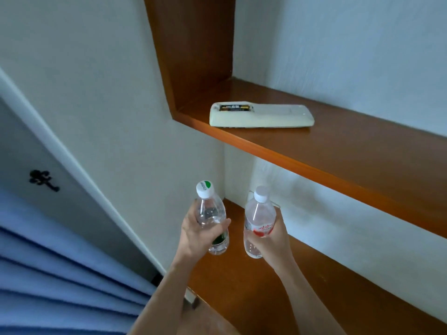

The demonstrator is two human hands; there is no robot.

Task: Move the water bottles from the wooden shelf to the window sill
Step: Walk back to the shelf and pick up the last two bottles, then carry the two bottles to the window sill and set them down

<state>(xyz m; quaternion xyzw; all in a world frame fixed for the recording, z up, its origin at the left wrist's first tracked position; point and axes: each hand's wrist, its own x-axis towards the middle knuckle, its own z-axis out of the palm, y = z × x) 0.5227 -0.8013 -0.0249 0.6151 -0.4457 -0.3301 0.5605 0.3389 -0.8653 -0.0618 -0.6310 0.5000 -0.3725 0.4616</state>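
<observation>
Water bottles upright; left hand grips one, right hand other.

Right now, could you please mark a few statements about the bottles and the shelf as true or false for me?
1. The left hand grips the green-label bottle, and the right hand grips the red-label bottle. True.
2. Both bottles are uncapped. False: each has its cap on.
3. A remote lies on the upper shelf with its batteries exposed. True.
4. The red-label bottle lies on its side. False: it is held roughly upright.
</observation>
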